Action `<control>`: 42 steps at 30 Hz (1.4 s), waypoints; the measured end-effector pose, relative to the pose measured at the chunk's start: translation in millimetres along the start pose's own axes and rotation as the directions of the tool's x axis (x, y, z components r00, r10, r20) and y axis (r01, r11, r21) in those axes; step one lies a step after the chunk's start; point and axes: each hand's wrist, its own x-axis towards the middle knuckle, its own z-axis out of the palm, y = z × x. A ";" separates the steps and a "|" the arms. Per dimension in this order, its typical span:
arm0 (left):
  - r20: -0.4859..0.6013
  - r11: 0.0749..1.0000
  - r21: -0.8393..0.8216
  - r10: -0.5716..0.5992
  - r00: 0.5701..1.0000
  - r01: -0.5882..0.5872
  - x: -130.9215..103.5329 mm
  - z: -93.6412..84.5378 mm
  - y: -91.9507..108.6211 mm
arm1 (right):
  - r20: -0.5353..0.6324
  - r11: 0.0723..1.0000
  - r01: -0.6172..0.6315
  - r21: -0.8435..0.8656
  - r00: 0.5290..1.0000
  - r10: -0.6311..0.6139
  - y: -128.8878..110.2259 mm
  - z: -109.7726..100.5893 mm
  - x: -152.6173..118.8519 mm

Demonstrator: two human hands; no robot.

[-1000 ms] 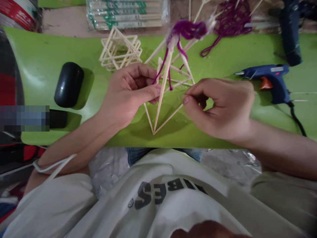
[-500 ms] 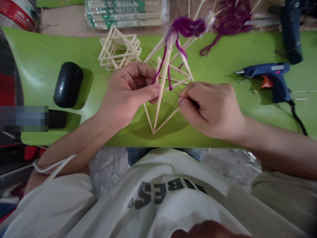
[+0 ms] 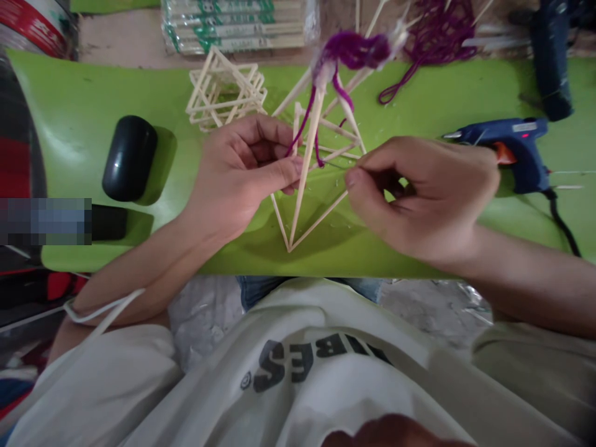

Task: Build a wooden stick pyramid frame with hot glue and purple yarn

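A frame of thin wooden sticks [image 3: 305, 177] stands between my hands, its sticks meeting in a point near the table's front edge. Purple yarn [image 3: 349, 51] is bunched over its top, with loose strands hanging down. My left hand [image 3: 246, 164] is closed at the left of the frame, thumb and finger pinching one hanging yarn strand. Whether it also grips a stick is hard to see. My right hand [image 3: 419, 192] is in a pinch to the right, on a thin dark strand [image 3: 336, 166] that runs to the yarn's looped lower end.
On the green table [image 3: 195, 254] lie a glue gun [image 3: 512, 143] at right, a black mouse-shaped object [image 3: 129, 158] at left and a stack of stick shapes [image 3: 226, 93] behind. Packaged sticks [image 3: 237, 25], a purple yarn heap [image 3: 440, 34] and a dark tool [image 3: 549, 62] lie at the back.
My right hand has moved a little to the right and turned, pulling the thin strand longer and away from the yarn. My left hand and the stick frame stay nearly in place.
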 end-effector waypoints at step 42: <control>0.090 0.999 0.037 0.032 0.995 -0.036 -1.2 -1.8 1.1 | -0.210 0.981 0.195 0.003 0.959 -0.190 29.1 11.0 10.6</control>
